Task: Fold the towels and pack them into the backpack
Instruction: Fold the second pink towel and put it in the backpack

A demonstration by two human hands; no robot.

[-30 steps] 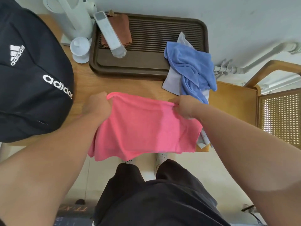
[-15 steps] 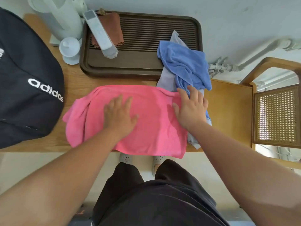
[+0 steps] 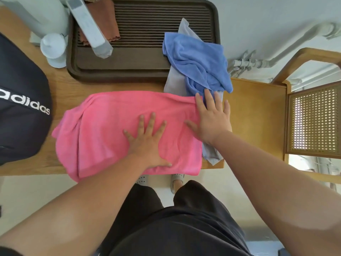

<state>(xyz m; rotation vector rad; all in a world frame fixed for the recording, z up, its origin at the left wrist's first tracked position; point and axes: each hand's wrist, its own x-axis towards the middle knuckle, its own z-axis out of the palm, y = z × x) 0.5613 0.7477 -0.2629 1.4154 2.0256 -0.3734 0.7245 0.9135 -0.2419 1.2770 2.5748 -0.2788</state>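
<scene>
Pressing flat: left hand (image 3: 147,143) and right hand (image 3: 212,122), fingers spread, gripping nothing, on pink towel (image 3: 110,130) mid-table. Its near edge overhangs; could slide off. Backpack (image 3: 20,100) sits left.

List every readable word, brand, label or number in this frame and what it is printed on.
"adidas": white lettering on the black backpack; its first letter is cut by the frame edge.
The grey remote-like bar on the brown tray: faint markings, too blurred to read.
No other text shows.
</scene>
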